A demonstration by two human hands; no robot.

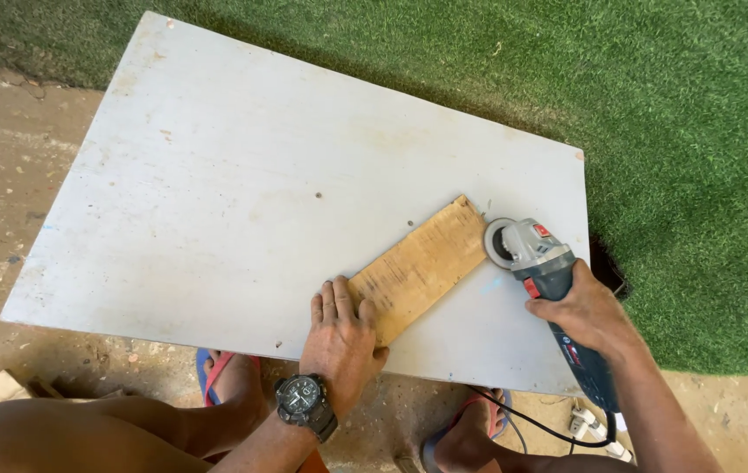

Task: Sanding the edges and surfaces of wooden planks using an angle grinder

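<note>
Pressing flat on the near end of a wooden plank point(416, 267), the left hand point(342, 337) lies palm down with its fingers spread and straight, gripping nothing, only bearing on the wood. A dark wristwatch point(304, 401) sits on that wrist. The plank lies slantwise on a large pale board point(216, 175), which serves as a low worktop; its far end points up and to the right.

Just beyond that far end is an angle grinder point(542, 263), grey at the head and dark blue along the body. The right hand point(586, 311) is clenched around the grinder's body behind the head. The grinder's disc sits just beside the plank's far corner; whether it touches the wood I cannot tell. A black cord point(532, 422) trails from the tool's tail toward the ground near a white plug strip point(593, 429).

The board lies partly on bare dirt point(6, 158) and partly on green artificial turf point(698, 131). Two feet in sandals point(225, 372) show under the near edge of the board. No containers show in this view.
</note>
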